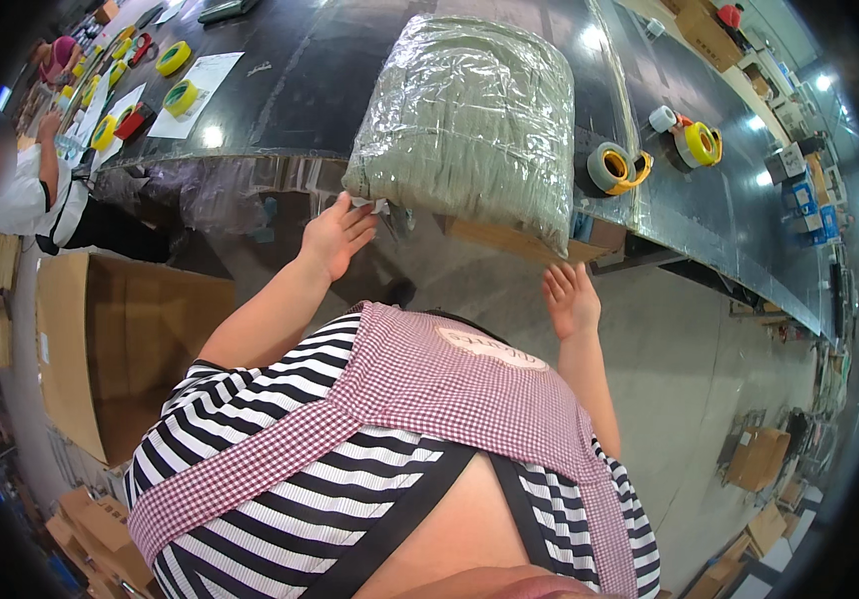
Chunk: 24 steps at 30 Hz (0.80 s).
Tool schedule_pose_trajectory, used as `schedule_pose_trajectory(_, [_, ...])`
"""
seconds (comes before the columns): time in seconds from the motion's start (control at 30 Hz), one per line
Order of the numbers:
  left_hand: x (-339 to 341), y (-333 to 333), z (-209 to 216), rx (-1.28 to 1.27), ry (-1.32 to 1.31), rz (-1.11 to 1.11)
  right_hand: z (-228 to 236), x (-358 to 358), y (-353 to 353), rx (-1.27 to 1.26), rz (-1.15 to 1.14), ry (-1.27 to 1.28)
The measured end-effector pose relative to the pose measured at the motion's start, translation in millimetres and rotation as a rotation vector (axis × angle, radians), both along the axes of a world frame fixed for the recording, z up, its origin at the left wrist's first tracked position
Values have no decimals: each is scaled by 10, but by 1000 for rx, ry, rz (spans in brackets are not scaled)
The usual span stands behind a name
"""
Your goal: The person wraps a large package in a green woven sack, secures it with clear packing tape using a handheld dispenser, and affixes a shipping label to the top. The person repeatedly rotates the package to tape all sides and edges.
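resting near left hand (334, 240), right hand (571, 301) and lettered apron (439, 379): a wrapped bundle (469, 125).

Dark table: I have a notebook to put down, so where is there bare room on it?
The dark table looks bare along its front between the wrapped bundle and the nearest white sheet; a narrower strip lies right of the bundle, beyond the grey tape roll. Far left is crowded with yellow tape rolls.
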<state>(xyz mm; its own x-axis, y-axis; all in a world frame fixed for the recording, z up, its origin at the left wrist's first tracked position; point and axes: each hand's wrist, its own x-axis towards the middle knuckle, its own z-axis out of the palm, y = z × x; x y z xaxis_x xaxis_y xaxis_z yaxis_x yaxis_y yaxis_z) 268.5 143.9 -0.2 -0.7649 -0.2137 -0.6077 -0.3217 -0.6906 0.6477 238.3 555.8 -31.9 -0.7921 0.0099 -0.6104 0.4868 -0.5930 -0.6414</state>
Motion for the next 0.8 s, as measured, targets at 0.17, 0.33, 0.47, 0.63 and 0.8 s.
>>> schedule_pose_trajectory(0.17, [-312, -316, -579, -596, 431, 293, 14, -162, -261, 282, -137, 204])
schedule_pose_trajectory(0.33, [-842, 82, 24, -1914, 929, 54, -273, -918, -815, 485, -418, 703])
schedule_pose_trajectory(0.47, [-903, 61, 13, -1926, 889, 11, -349, -1119, -796, 651, -388, 737])
schedule_pose_trajectory(0.63, [-1066, 12, -26, -1895, 869, 13, -245, -1404, -810, 988, -435, 776])
schedule_pose_trajectory(0.8, [-1400, -4, 44, -1833, 767, -34, 37, -1726, -874, 1120, -420, 684])
